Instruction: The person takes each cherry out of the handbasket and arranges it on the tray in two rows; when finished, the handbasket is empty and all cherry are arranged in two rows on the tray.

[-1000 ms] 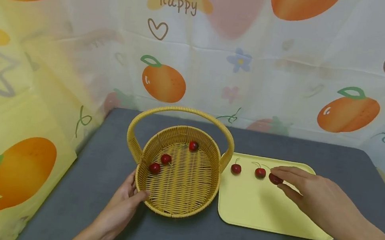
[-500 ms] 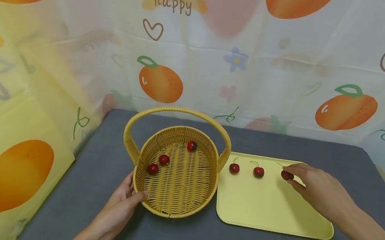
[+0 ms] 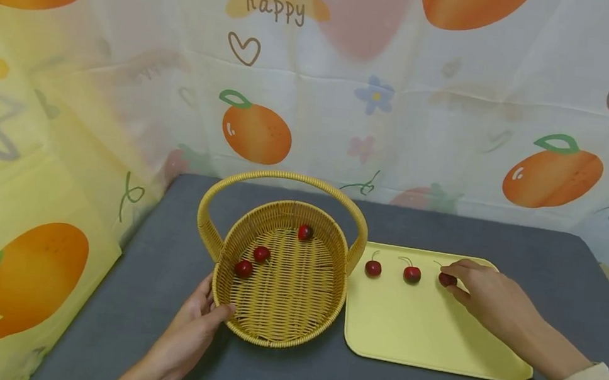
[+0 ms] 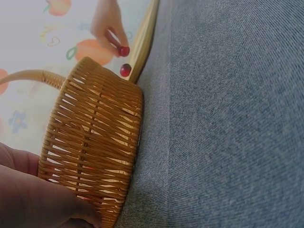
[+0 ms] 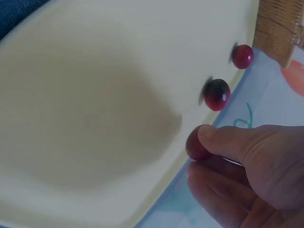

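Observation:
My left hand (image 3: 195, 327) grips the near-left rim of a yellow wicker basket (image 3: 274, 341), thumb over the edge. Inside the basket lie three cherries: one near the back (image 3: 305, 232) and a pair at the left, a cherry (image 3: 261, 254) and another cherry (image 3: 243, 269). Over the back of a pale yellow tray (image 3: 424, 331), my right hand (image 3: 496, 302) pinches a dark red cherry (image 5: 196, 144) between thumb and fingers. Two more cherries with stems sit along the tray's back edge, one at the left (image 3: 373, 268) and one in the middle (image 3: 411, 274).
The basket's tall arched handle (image 3: 289, 176) stands upright over its back half. Basket and tray sit side by side on a dark grey tabletop (image 3: 160, 248). Behind hangs a fruit-printed cloth (image 3: 449, 125), which continues along the left side.
My right hand has taken hold of the rightmost cherry, moved it right, then slightly back left. The left hand keeps its grip on the basket.

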The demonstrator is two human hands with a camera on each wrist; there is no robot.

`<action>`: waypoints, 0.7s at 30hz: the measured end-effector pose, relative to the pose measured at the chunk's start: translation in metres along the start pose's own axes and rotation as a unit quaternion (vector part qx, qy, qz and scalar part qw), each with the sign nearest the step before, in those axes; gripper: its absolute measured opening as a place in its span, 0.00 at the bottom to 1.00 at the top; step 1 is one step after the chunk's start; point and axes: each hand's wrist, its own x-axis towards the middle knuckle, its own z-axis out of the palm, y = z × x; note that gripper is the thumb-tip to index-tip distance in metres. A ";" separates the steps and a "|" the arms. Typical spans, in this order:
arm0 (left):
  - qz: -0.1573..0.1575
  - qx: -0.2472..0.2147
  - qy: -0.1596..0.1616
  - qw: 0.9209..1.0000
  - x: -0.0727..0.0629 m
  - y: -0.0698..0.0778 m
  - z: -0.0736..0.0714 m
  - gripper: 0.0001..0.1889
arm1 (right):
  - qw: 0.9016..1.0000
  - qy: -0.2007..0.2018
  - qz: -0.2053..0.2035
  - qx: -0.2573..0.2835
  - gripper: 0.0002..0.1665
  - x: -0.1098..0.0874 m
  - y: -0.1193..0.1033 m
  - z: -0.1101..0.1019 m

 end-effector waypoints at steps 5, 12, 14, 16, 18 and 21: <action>-0.001 0.001 0.002 1.000 0.000 0.000 0.000 0.48 | 1.000 -0.005 0.004 0.002 0.12 0.003 0.000 0.004; 0.003 0.002 -0.002 1.000 -0.001 0.000 0.000 0.48 | 1.000 -0.003 0.005 -0.005 0.13 0.006 0.001 0.007; 0.003 0.003 -0.002 1.000 -0.001 0.000 0.000 0.48 | 1.000 -0.001 0.003 -0.008 0.12 0.007 0.002 0.008; 0.002 0.002 -0.001 1.000 0.000 0.000 0.000 0.48 | 1.000 0.001 0.002 -0.013 0.12 0.009 0.003 0.010; 0.001 0.002 0.000 1.000 0.000 -0.001 0.000 0.48 | 1.000 0.002 0.002 -0.017 0.12 0.010 0.003 0.012; 0.002 -0.002 0.002 1.000 0.001 -0.001 0.000 0.48 | 1.000 0.001 0.005 -0.019 0.11 0.011 0.003 0.013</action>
